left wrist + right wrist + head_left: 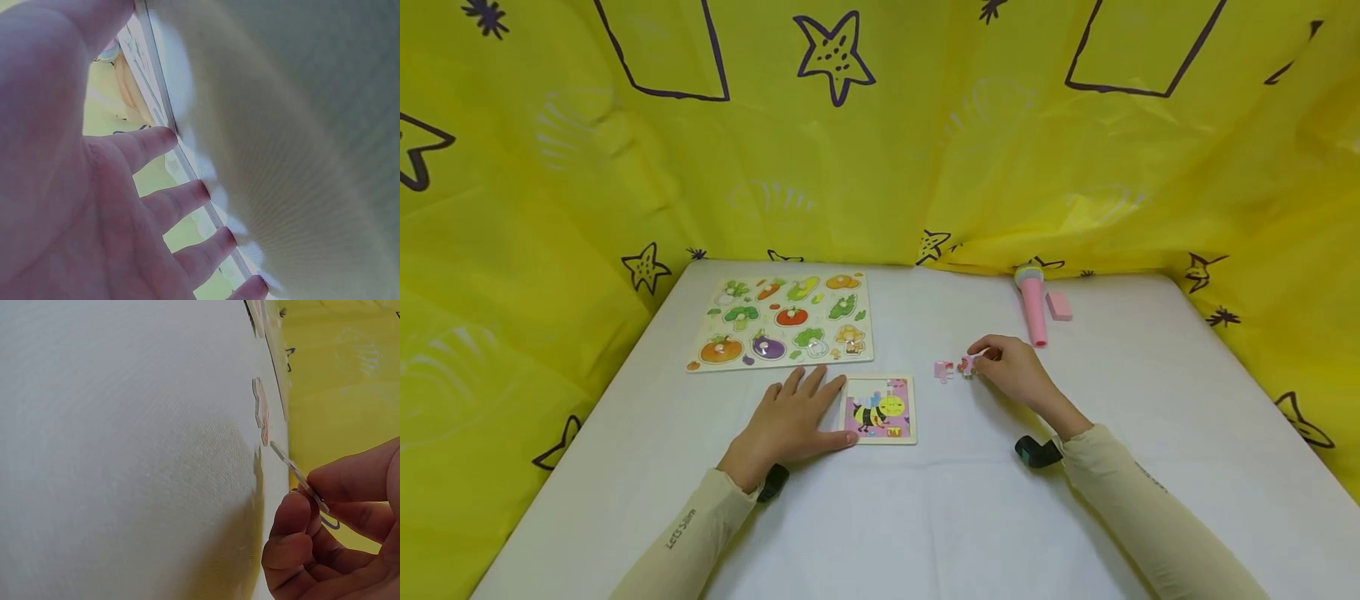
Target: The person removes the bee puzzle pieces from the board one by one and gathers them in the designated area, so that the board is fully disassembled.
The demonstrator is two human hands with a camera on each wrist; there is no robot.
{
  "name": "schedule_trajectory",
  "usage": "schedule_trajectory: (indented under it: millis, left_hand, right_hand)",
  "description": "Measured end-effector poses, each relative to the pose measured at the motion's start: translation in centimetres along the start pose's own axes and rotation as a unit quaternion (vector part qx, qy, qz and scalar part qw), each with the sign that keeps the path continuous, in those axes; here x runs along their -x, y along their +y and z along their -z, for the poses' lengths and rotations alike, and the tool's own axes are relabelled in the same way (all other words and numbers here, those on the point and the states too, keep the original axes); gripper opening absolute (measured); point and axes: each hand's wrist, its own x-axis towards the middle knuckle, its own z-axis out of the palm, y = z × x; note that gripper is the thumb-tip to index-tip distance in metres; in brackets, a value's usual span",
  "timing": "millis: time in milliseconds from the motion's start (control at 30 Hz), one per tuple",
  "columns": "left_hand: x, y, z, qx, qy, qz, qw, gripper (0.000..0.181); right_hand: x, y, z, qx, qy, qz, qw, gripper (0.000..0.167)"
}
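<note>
The left hand point(793, 417) lies spread wide, thumb on the bee puzzle point(876, 415) just to its right; the right hand point(1018, 373) pinches a pink piece point(966, 365), a loose piece point(942, 372) lying just left of its fingertips. Most of the puzzle is filled — only a pale gap shows upper left — so those two pieces seem left to fit.

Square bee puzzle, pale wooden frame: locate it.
In the head view, the square bee puzzle lies below centre, right of the left hand, in front of the cream rectangular vegetable board.
</note>
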Motion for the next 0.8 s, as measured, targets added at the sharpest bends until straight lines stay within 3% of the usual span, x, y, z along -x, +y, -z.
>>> schedule_trajectory:
  millis: [367, 800]
  left_hand:
    - [-0.15, 0.08, 0.0, -0.004, -0.004, 0.0, 1.0, 0.094]
    - [-0.05, 0.24, 0.12, -0.002, 0.002, 0.0, 1.0, 0.093]
  right_hand:
    - [-0.08, -0.03, 0.09, 0.013, -0.023, -0.028, 0.9992, 0.018]
    - [-0.36, 0.44, 0.22, 0.051, -0.034, 0.003, 0.9981, 0.011]
